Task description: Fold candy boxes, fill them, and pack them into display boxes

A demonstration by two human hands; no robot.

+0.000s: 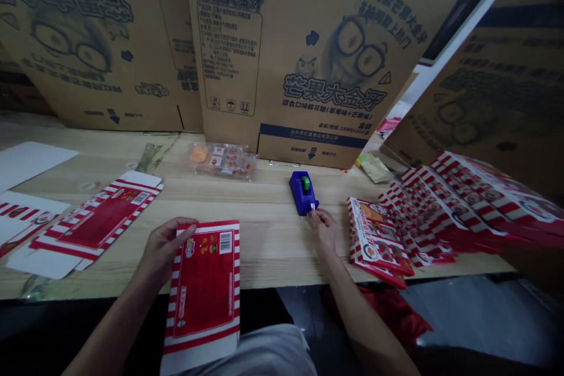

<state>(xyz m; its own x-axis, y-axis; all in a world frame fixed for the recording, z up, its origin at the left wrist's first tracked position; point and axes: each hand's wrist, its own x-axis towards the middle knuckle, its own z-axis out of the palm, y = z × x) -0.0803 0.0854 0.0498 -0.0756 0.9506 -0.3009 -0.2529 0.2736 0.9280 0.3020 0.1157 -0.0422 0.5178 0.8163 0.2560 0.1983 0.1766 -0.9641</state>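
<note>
My left hand (164,247) grips the top left corner of a red-and-white striped flat carton (203,288), which hangs over the table's front edge toward my lap. My right hand (323,228) reaches forward, fingers pinched at the front end of a small blue tape dispenser (303,192) with a green roller; they seem to hold the tape end, too small to be sure. The dispenser stands on the wooden table (268,229).
An unfolded striped carton (94,220) lies to the left, with more blanks (22,211) at the far left. A fanned stack of folded cartons (440,211) fills the right side. A clear bag of small items (224,160) sits by big brown shipping boxes (304,53) at the back.
</note>
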